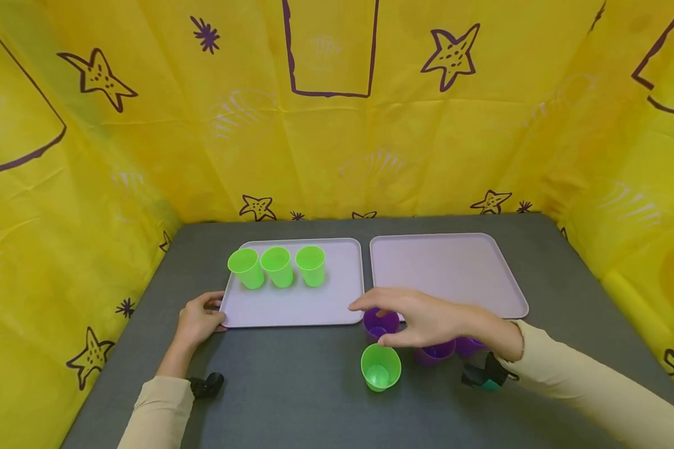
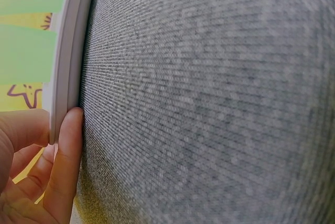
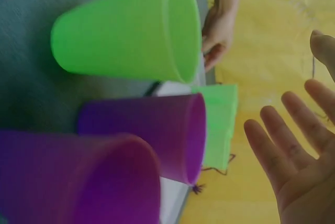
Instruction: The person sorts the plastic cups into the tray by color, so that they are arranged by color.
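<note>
At the near left corner of the left tray, my left hand pinches the rim; the left wrist view shows the thumb and a finger on either side of it. Three green cups stand in a row on that tray. My right hand hovers over the loose cups, fingers spread and holding nothing, as the right wrist view confirms. Beneath it are a purple cup and two more purple cups, partly hidden by the hand. A single green cup stands upright nearest me.
A second pale tray lies to the right of the first, with a narrow gap between. Both lie on a dark grey table. Yellow patterned cloth encloses the back and sides.
</note>
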